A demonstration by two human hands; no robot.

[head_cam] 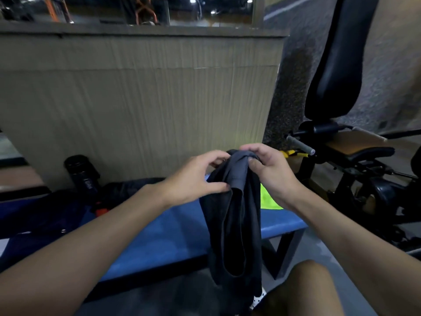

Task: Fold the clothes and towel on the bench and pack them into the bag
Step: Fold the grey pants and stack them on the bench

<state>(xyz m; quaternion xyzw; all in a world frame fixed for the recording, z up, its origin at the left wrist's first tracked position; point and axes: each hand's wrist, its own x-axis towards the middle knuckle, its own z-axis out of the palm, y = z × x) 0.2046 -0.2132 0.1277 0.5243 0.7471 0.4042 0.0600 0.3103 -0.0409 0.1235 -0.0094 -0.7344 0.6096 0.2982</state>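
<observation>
Two bare forearms reach in from the lower edge, above a knee [305, 290]. Between them a garment [234, 224] of soft, dark grey fabric hangs limp in long folds, its lower end dropping past the front edge of the bench [159, 242]. The left hand [196, 176] pinches the garment's side between thumb and curled fingers. The right hand [268, 169], just beside it, has fingers and thumb curled over the bunched top. The bench is a flat, smooth blue pad on a dark, angular metal leg. On it, behind the right wrist, lies a neon yellow-green cloth [270, 197], mostly hidden. At the left end slumps a dark bag [45, 220]; its contents cannot be made out. A black cylindrical bottle [82, 174] stands behind the bag, against a ribbed cardboard wall [136, 99]. To the right, a black padded gym machine [337, 65] stands on speckled floor.
</observation>
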